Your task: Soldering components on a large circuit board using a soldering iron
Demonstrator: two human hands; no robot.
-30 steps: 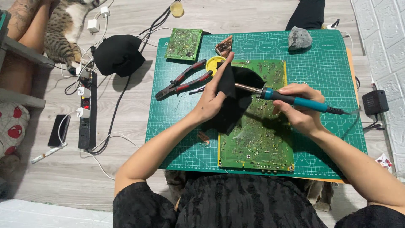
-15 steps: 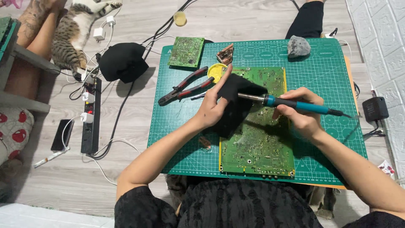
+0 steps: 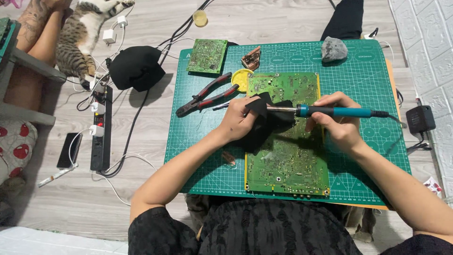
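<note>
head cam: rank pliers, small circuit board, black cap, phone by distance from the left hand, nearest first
1. Pliers: on the mat, just up-left of the left hand.
2. Small circuit board: mat's top-left corner.
3. Black cap: on the floor, left of the mat.
4. Phone: floor, far left.

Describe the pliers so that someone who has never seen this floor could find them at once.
Start at the green cutting mat on the wooden floor. Near its upper left part, just left of the person's left hand and the small yellow round tin, lie the pliers. They are the only tool with red and black handles, lying slantwise with the dark metal nose pointing lower left.
</note>
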